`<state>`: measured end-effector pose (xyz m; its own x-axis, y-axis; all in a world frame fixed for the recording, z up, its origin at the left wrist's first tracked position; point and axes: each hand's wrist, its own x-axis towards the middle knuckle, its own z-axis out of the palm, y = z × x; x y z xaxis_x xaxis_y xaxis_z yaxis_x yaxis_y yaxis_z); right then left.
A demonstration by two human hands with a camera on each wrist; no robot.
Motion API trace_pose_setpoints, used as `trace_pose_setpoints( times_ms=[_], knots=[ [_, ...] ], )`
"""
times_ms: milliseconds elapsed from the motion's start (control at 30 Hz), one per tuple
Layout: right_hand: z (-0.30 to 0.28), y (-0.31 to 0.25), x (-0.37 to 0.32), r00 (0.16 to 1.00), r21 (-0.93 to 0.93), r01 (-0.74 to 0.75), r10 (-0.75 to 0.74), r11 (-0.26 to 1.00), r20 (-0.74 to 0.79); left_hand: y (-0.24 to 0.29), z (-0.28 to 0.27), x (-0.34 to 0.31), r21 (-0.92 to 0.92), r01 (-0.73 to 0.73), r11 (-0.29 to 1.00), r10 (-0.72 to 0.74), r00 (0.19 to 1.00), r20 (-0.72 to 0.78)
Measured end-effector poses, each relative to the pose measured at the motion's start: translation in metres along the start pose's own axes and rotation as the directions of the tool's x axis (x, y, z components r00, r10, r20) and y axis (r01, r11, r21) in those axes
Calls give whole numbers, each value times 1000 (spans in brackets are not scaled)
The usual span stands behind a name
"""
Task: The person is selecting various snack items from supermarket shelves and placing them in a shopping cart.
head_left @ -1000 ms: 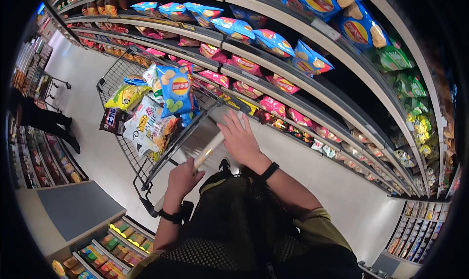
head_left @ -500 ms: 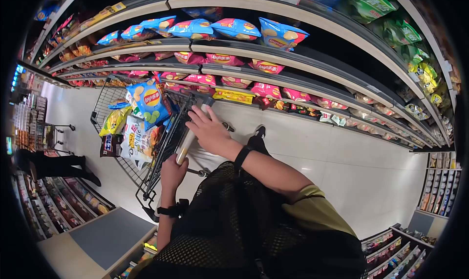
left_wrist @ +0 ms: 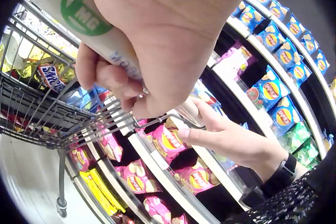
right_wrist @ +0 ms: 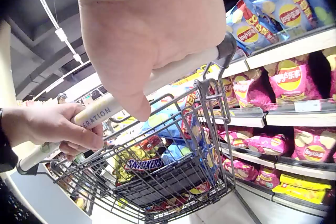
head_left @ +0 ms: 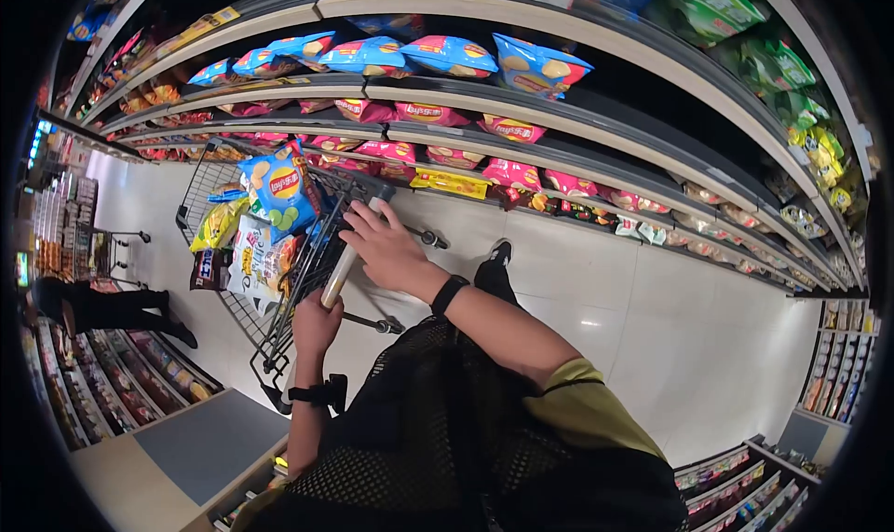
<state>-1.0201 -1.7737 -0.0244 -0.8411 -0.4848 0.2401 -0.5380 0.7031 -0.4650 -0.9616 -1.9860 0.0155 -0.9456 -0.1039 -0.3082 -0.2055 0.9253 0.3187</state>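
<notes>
A pale cart handle (head_left: pixel 341 273) runs slantwise in the head view, with both hands on it. The left hand (head_left: pixel 317 325) curls its fingers round the nearer part; the left wrist view shows them wrapped round the handle (left_wrist: pixel 67 4). Farther along, the right hand (head_left: pixel 386 250) rests its palm on the handle with fingers extended, also seen close up in the right wrist view. Beyond the handle, the wire cart (head_left: pixel 263 353) holds a blue chip bag (head_left: pixel 279 189), a yellow bag (head_left: pixel 219 225), a white bag (head_left: pixel 250 262) and a dark brown pack (head_left: pixel 210 269).
Shelves of blue bags (head_left: pixel 449 55) and pink bags (head_left: pixel 512 173) line the cart's far side. At the left a person in dark clothes (head_left: pixel 112 310) stands near another cart (head_left: pixel 116 257). A grey-topped counter (head_left: pixel 209 443) lies at lower left, with shelves at lower right.
The head view has turned, so the shelves lie more level. The cart and both hands appear farther left. The right hand stays on the handle, and the left hand keeps its grip.
</notes>
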Motion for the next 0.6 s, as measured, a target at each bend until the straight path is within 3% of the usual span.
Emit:
trace_pose_setpoints(
  times_ms=[67,100,333,600],
  knots=[
    [-5,0,0,998,129,-3,10,992,-56,-3,6,-1,23,0,1000,0,1000,-28],
    [-11,-1,1,1000,130,-12,14,991,-11,-5,7,-1,59,-5,998,8,999,-44],
    [-22,0,5,984,22,-36,31,999,177,4,1,-4,50,28,998,-26,999,-38],
    [-30,-3,4,979,3,-30,29,1000,201,3,6,-7,47,3,999,1,997,-80]
  ],
)
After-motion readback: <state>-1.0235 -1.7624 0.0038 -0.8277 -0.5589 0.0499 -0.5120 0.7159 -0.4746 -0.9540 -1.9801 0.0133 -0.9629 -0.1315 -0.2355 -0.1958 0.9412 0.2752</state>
